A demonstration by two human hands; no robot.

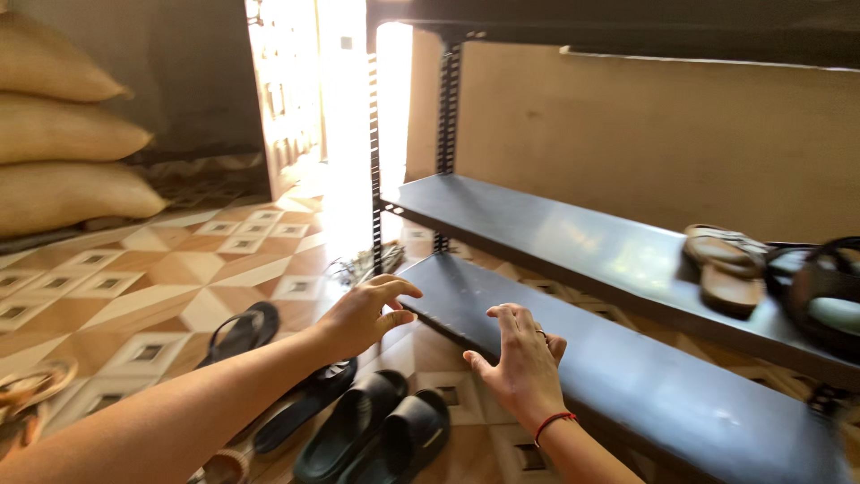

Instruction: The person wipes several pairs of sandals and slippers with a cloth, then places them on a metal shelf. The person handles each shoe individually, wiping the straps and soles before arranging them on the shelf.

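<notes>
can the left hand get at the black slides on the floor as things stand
Probably yes. The left hand hovers open by the corner of the lower shelf, and the black slides lie on the floor just below it, with nothing over them. The right hand is off to the side.

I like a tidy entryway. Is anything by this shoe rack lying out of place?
Yes. The black slides and black flip-flops lie loose on the tiled floor, not on the rack, while the lower shelf under both hands is bare. Only brown sandals sit on the middle shelf.

Stacked sacks [63, 134]; brown sandals [724, 267] on upper shelf [555, 237].
</notes>
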